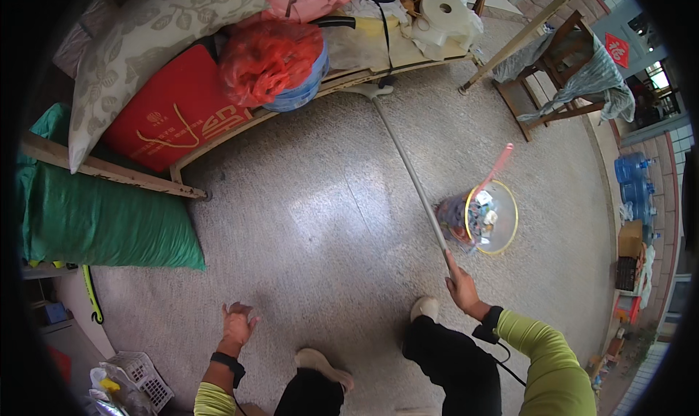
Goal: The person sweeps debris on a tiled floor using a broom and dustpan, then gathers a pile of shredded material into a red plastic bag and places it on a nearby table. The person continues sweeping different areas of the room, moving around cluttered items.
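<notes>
My right hand (463, 289) is closed around the lower end of a long grey pole (413, 176). The pole's far end has a pale broad head (371, 90), which lies at the floor by the edge of the low wooden bench; part of the head is hidden under it. Just right of the pole stands a clear waste bin (517, 219) with a yellow rim, holding mixed litter and a red stick-like handle (496, 167) that leans out. My left hand (238, 322) hangs over the floor at the lower left, fingers apart, holding nothing.
A wooden bench (349, 80) carries a red paper bag (175, 116), a blue tub (297, 96) with red plastic bags and a patterned pillow (158, 28). A green sack (109, 219) lies at left. A wooden chair (562, 61), water jugs (633, 184) and a white basket (144, 380) line the sides.
</notes>
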Motion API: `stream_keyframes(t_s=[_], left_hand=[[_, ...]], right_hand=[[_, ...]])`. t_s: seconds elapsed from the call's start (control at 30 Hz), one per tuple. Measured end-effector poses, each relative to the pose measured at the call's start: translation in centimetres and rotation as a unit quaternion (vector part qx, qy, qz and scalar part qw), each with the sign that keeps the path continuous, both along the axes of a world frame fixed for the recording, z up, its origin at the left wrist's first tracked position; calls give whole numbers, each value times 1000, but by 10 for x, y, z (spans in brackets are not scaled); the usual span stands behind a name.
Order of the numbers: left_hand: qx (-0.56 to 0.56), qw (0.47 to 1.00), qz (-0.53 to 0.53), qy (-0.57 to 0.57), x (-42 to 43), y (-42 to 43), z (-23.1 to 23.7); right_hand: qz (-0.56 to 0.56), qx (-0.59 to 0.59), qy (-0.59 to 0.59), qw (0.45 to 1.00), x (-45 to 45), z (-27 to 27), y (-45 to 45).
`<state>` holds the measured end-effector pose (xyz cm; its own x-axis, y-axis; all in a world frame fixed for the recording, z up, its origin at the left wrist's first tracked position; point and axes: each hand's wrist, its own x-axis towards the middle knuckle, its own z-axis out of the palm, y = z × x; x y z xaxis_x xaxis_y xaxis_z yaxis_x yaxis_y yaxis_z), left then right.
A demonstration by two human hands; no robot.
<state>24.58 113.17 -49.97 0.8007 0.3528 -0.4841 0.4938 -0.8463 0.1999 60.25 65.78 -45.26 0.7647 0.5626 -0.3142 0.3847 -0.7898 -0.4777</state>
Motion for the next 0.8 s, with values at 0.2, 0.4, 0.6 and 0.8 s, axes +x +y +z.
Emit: stream_keyframes(t_s=[0.2, 0.4, 0.6, 0.8], left_hand=[[-13, 995, 76, -59, -24, -20, 100], [98, 966, 238, 28, -53, -63, 213], [19, 930, 368, -17, -118, -156, 364], [-33, 873, 486, 4, -230, -291, 473]], right_hand=[[14, -53, 50, 997, 15, 126, -2], [35, -117, 95, 988, -29, 220, -49], [101, -130, 184, 969, -41, 335, -96], [95, -138, 310, 936, -12, 435, -126]])
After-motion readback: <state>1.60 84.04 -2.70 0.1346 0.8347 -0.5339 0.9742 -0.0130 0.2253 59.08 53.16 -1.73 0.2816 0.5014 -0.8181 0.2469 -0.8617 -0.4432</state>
